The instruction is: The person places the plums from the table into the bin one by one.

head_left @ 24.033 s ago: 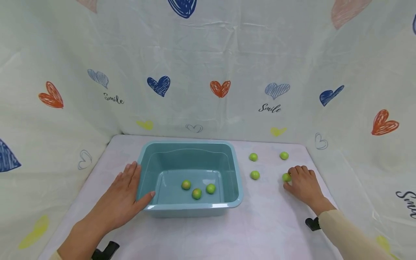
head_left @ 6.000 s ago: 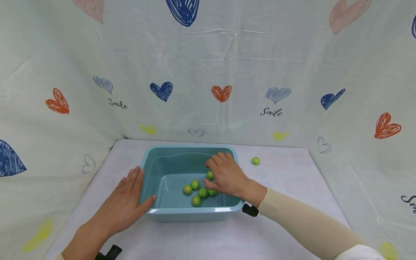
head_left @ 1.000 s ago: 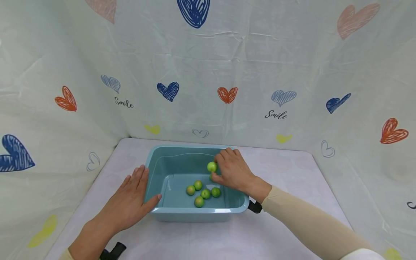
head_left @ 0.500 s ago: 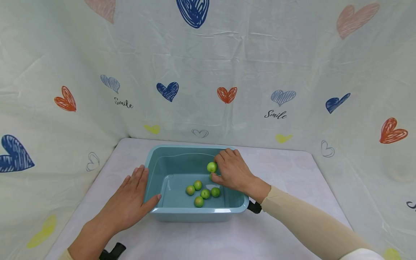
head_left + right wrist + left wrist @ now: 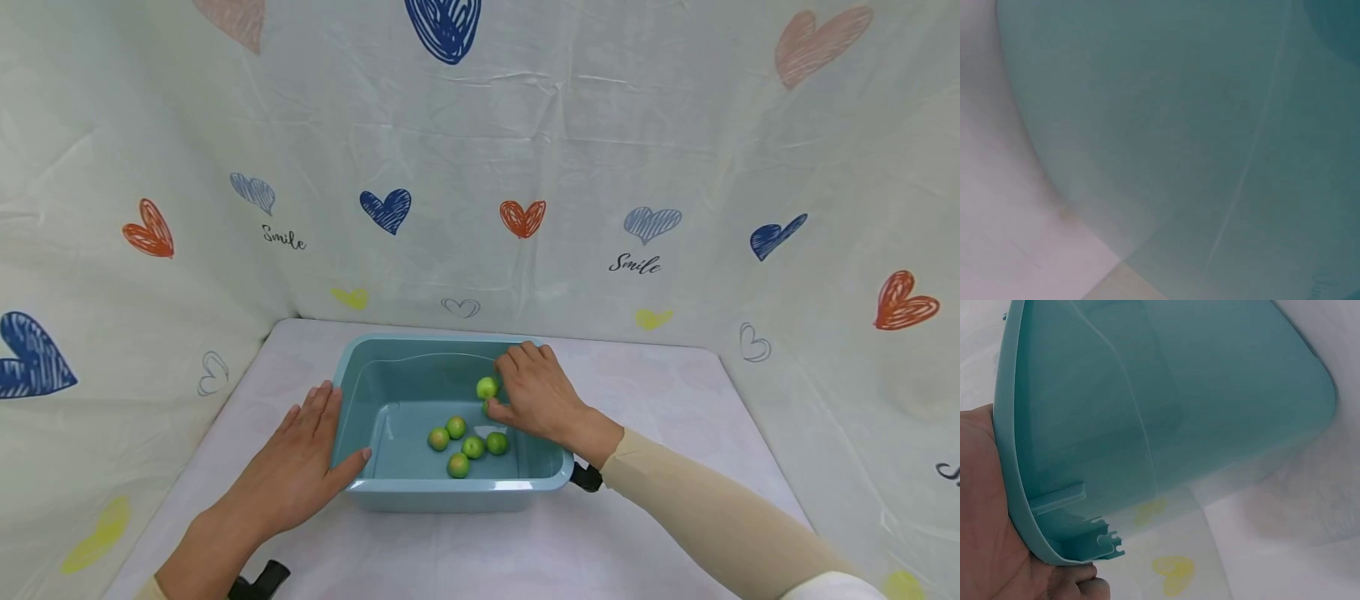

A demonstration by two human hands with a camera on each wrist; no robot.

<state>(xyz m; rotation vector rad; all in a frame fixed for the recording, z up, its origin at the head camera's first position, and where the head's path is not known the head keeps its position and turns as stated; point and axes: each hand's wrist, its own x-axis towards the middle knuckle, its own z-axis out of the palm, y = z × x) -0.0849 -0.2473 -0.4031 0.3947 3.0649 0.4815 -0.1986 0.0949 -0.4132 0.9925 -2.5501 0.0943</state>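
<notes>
Inside the teal tub [image 5: 450,496], above its right half: the right hand [image 5: 536,400] is pinching one green fruit [image 5: 487,387] at the fingertips. Five more green fruits [image 5: 465,440] are lying clustered on the tub floor below. The left hand [image 5: 296,467], fingers flat and spread, is pressing against the tub's left wall (thumb at the front rim). Risk, as judged: released from this height, the fruit may bounce, scattering the cluster or hopping the rim onto the desk [image 5: 660,467].
</notes>
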